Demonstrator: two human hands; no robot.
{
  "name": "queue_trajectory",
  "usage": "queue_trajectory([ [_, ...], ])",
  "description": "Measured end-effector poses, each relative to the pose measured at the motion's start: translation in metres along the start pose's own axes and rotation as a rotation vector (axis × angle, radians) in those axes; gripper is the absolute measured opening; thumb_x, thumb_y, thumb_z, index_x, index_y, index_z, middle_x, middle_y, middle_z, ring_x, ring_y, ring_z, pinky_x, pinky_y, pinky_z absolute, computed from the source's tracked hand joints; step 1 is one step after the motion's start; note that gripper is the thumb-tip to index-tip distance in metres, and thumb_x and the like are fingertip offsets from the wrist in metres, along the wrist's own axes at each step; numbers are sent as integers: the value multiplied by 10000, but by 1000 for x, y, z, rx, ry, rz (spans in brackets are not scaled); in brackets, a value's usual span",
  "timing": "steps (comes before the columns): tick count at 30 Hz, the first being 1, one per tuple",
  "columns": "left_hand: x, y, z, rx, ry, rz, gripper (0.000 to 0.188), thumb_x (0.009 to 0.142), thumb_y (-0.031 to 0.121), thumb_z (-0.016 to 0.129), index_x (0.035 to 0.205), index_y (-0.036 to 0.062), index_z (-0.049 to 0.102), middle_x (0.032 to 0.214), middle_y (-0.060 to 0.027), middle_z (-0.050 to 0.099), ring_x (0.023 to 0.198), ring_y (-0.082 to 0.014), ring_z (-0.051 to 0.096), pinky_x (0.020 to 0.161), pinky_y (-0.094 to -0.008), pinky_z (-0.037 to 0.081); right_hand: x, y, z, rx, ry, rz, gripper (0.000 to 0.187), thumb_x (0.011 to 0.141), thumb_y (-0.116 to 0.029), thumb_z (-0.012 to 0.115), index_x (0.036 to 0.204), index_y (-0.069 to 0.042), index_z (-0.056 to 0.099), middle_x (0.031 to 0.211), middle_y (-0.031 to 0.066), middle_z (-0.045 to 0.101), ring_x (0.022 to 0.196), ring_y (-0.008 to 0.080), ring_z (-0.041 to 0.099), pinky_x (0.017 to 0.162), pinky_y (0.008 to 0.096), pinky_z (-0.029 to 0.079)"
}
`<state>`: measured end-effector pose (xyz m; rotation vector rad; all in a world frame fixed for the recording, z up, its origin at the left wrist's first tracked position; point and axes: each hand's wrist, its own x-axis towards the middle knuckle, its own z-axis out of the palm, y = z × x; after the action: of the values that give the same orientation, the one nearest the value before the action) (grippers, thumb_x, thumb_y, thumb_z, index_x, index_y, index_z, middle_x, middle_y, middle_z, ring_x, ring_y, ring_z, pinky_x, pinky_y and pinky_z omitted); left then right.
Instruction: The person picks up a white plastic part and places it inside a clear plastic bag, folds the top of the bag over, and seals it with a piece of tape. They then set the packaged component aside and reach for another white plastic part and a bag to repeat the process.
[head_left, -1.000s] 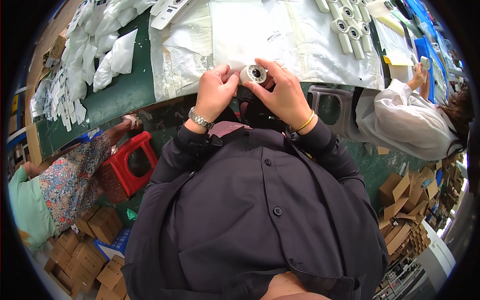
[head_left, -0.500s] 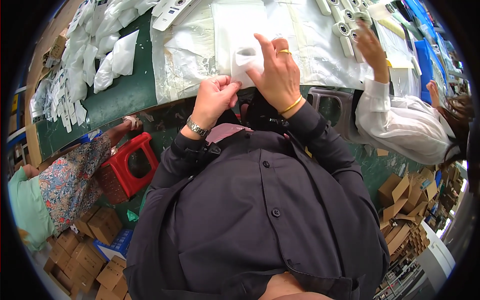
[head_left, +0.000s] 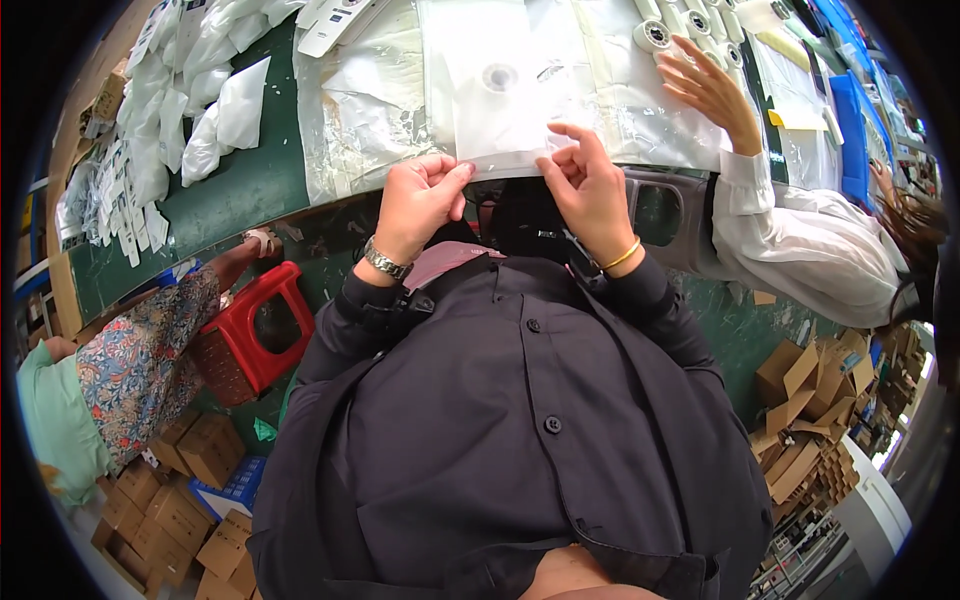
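Note:
A frosted plastic bag lies in front of me at the table's near edge, with a pale device showing through it as a dark round spot. My left hand pinches the left corner of the bag's near edge between thumb and fingertips. At the right corner of that edge, my right hand has thumb and index finger closed on the plastic. The near edge is stretched fairly straight between both hands. Further bags seem to lie beneath this one.
Filled white bags and printed cards pile up at left. At right, several white devices stand near a co-worker's hand. A red stool and cardboard boxes are on the floor.
The bag's near edge, earlier gaping, now lies flat and taut. My right hand has come down and right to its corner. The co-worker's hand has shifted left.

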<state>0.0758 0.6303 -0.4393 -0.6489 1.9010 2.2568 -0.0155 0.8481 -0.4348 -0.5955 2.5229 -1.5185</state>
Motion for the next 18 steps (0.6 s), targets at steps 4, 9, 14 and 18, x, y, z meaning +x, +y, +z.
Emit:
queue_trajectory([
  [4, -7, 2, -4, -3, -30, -67, 234, 1033, 243, 748, 993, 15, 715, 622, 33, 616, 479, -6, 456, 453, -188, 274, -15, 7, -12, 98, -11, 47, 280, 934, -14, 786, 1203, -20, 709, 774, 17, 641, 642, 42, 547, 619, 216, 464],
  [9, -2, 15, -2, 13, 47, -139, 257, 1033, 291, 749, 963, 46, 719, 608, 18, 621, 469, -4, 442, 444, -192, 269, -7, -17, -17, -60, -77, -191, 140, 914, -25, 804, 1044, -22, 752, 810, 23, 639, 660, 80, 569, 630, 234, 472],
  [14, 6, 3, 1, 2, 45, -30, 269, 1044, 308, 733, 941, 60, 718, 599, 15, 618, 454, -8, 416, 438, -200, 260, 12, -29, 4, -95, -144, -380, 125, 912, -102, 815, 1012, -51, 758, 866, 40, 655, 689, 149, 605, 648, 277, 498],
  [18, 3, 2, -3, -53, 49, -41, 276, 1058, 300, 713, 928, 57, 722, 595, 17, 614, 440, -13, 391, 432, -210, 249, 21, -28, 18, -130, -231, -394, 165, 924, -186, 815, 1009, -61, 748, 925, 50, 675, 711, 193, 631, 671, 324, 523],
])
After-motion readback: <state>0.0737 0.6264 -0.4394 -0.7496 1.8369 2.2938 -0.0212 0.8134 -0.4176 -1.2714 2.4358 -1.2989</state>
